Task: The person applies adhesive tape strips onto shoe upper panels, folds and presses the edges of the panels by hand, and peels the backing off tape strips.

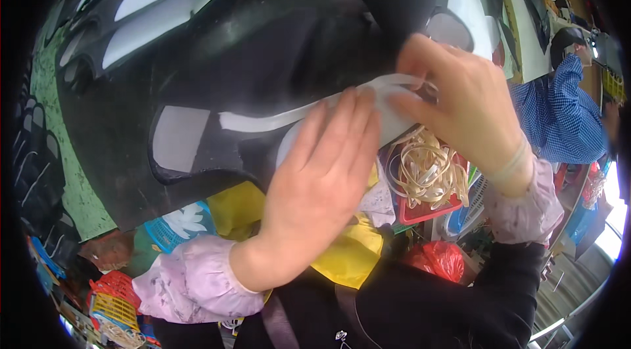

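A black shoe-upper piece (227, 158) with a grey patch (181, 140) at its left end lies on the dark work surface. Along its far edge runs a narrow white strip (263, 121). My left hand (322, 175) rests with outstretched fingers on the piece and the strip, hiding the middle of both. Farther right, the strip curves up to my right hand (467, 96), whose thumb and fingers are closed on it. A whitish panel (397, 112) of the piece shows between my hands.
Cream strips (427, 171) lie coiled in a red basket (430, 213) below my right hand. Black-and-white cut pieces (164, 23) are at the far left, and a black pointed piece (401, 4) lies beyond my hands. Another person in a blue checked sleeve (568, 116) sits at right.
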`<state>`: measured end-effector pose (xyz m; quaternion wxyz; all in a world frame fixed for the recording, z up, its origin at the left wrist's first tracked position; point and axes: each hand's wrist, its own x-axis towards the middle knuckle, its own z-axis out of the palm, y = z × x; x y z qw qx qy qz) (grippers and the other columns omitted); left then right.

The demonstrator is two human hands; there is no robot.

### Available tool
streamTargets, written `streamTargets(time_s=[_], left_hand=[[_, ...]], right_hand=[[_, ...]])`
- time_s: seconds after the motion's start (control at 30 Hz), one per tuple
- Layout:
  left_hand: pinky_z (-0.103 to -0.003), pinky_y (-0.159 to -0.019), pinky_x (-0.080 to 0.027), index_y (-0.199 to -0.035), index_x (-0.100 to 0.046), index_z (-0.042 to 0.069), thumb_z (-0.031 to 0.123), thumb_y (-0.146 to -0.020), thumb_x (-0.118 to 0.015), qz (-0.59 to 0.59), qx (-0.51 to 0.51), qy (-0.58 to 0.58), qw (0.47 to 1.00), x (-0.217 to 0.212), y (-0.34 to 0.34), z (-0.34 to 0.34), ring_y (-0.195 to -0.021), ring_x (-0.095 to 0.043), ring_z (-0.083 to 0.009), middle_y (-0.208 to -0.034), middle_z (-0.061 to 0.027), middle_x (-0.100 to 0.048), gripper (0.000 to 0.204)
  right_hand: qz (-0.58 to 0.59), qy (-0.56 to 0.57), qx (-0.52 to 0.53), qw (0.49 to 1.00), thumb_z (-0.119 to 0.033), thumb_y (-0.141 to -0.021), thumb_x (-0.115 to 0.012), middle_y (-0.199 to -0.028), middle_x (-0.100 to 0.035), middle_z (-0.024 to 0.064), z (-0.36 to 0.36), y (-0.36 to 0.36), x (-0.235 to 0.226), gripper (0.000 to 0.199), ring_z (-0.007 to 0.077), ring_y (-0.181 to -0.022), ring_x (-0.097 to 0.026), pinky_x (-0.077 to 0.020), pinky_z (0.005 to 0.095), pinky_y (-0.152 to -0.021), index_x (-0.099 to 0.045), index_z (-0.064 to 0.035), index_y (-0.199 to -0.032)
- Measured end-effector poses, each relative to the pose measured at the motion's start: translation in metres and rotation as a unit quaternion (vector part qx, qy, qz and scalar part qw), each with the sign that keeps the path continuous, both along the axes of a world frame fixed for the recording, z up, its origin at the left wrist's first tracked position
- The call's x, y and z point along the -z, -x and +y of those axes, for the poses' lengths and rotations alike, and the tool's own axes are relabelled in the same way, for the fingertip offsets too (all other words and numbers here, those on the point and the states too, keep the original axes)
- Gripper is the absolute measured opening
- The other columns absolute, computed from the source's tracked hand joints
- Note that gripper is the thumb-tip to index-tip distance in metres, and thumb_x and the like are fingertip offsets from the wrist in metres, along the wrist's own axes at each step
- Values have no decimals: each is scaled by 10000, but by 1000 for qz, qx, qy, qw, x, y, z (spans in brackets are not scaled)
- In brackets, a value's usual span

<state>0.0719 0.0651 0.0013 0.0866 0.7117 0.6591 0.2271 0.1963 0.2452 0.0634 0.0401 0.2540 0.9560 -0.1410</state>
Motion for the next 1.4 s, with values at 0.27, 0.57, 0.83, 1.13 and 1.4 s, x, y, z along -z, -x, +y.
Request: streamTargets(time_s=[0.27, 0.57, 0.83, 1.13, 1.4], left_hand=[[-476, -1004, -420, -1418, -586, 24, 225, -729, -807, 25, -8, 14, 1000, -13, -4, 17, -1215, -514, -291, -1328, -109, -565, 751], [-469, -992, -414, -1401, -618, 29, 216, -698, -827, 122, -24, 7, 992, -4, -11, 26, -1209, -495, -281, -1343, -80, -548, 757], [-429, -918, -422, -1397, -620, 61, 234, -668, -844, 99, -40, 24, 994, -8, -17, 45, -1143, -504, -268, -1213, -57, -545, 782], [-409, -867, -426, -1395, -618, 79, 234, -667, -847, 134, -43, 13, 990, -4, -19, 48, -1069, -505, -263, -1136, -58, -533, 778], [-404, -866, -432, -1379, -632, 74, 149, -775, -707, 138, -42, 6, 990, -3, -22, 53, -1052, -516, -258, -1129, -61, -547, 613]], right_hand=[[14, 198, 46, 979, -46, -837, -719, -806, -699, 60, 45, -16, -11, 131, 142, -725, -688, -532, 281, -684, -659, -19, -951], [98, 82, -17, 992, -135, -834, -767, -828, -738, 87, 53, -16, -5, 144, 280, -770, -733, -567, 358, -709, -699, -47, -926], [60, -62, -98, 991, -44, -808, -733, -871, -722, 113, 58, -2, 10, 155, 330, -725, -683, -552, 357, -683, -696, -41, -958], [55, -18, -38, 998, -155, -813, -739, -765, -701, 100, 57, -7, -1, 112, 335, -772, -713, -555, 419, -674, -685, -88, -886], [61, -72, -66, 993, -143, -818, -724, -812, -711, 95, 63, -3, 22, 108, 331, -771, -705, -555, 412, -675, -686, -81, -899]])
